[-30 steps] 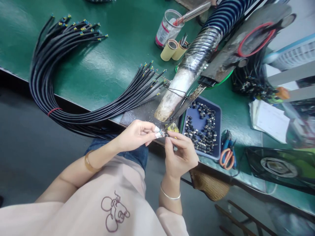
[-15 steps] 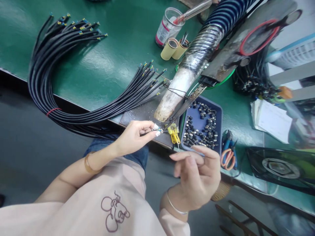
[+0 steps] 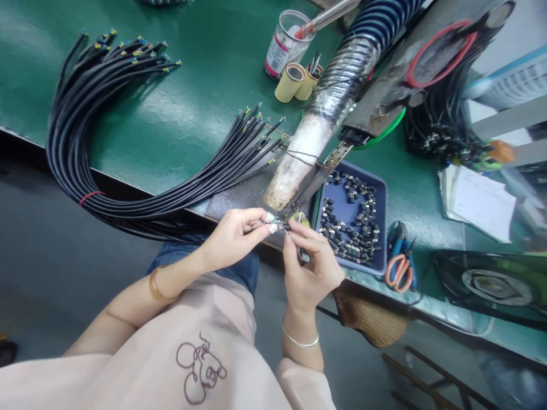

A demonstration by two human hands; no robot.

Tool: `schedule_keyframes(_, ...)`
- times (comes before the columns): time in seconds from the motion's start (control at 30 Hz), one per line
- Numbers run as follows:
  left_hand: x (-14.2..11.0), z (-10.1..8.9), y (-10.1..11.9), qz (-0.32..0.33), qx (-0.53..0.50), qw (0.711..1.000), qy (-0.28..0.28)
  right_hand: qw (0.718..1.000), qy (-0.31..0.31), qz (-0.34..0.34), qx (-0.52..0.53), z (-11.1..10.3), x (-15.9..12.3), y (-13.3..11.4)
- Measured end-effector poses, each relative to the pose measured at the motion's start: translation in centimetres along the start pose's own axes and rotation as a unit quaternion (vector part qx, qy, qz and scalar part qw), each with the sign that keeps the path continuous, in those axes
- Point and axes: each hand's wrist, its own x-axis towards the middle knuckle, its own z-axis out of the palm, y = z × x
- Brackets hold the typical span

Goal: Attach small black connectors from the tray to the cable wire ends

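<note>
My left hand is closed in a pinch on a black cable, whose stripped coloured wire ends stick out past the fingertips. Right above these ends sits the tip of a clamped soldering iron. My right hand pinches a thin pale wire, which looks like solder, and points it at the same spot. A yellow clip is mostly hidden behind the right fingers. Left of the iron, a thick bundle of black cables with bared ends curves across the green bench, bound by a red tie.
A white fume hose hangs over the work spot. Small black connectors lie in a blue tray. Pliers with orange handles are to its right, papers further off. A plastic jar and small cups stand behind.
My right hand has moved left and forward from beside the tray to the cable end, closing on the thin wire. My left hand keeps its hold on the cable in nearly the same place.
</note>
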Motion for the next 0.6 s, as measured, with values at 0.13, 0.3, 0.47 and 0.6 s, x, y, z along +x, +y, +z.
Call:
schedule_keyframes(0.13, 0.3, 0.1, -0.1, -0.007, -0.012, 1.0, -0.004, 1.0, 0.008, -0.003, 0.013, 0.2, 0.1, 0.2)
schedule_keyframes(0.3, 0.5, 0.2, 0.1, -0.012, -0.034, 0.999, 0.008, 1.0, 0.007, 0.006, 0.028, 0.2, 0.3, 0.3)
schedule_keyframes(0.47, 0.6, 0.4, 0.3, -0.012, -0.045, 0.999, 0.015, 1.0, 0.012, -0.008, 0.008, 0.3, 0.8, 0.0)
schedule_keyframes(0.6, 0.6, 0.4, 0.3, -0.012, -0.046, 0.999, 0.022, 0.999, 0.023, -0.023, -0.009, 0.4, 1.1, -0.1)
